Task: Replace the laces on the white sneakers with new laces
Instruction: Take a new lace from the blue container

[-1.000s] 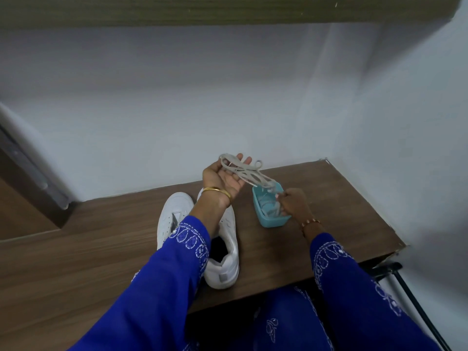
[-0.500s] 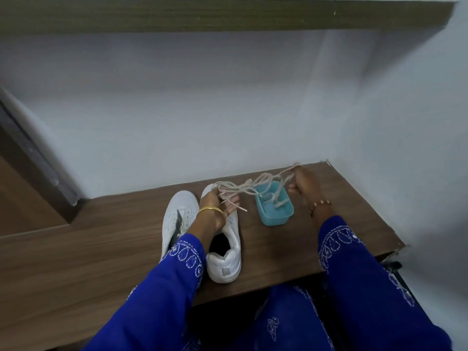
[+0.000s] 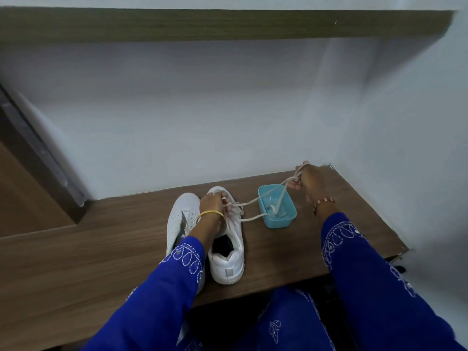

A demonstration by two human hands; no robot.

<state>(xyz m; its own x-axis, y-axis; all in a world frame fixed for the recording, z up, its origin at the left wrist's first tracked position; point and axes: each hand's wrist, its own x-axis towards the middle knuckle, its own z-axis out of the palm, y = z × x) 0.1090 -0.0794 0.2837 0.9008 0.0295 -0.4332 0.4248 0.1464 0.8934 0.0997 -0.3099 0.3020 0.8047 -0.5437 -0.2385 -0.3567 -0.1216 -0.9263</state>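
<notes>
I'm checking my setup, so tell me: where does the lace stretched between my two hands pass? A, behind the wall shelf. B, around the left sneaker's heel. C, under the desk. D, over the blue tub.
D: the lace runs from the left hand to the right hand, crossing the blue tub.

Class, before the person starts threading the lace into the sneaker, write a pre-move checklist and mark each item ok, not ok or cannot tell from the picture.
1. Left hand grips one end of the lace over the right sneaker: ok.
2. Right hand grips the other part of the lace: ok.
3. Lace free of tangles: not ok, loops bunch at both hands.
4. Lace clear of the blue container: not ok, a strand hangs into it.
5. Right sneaker's eyelets empty: cannot tell, the hand covers them.
6. Left sneaker unlaced: cannot tell.
</notes>
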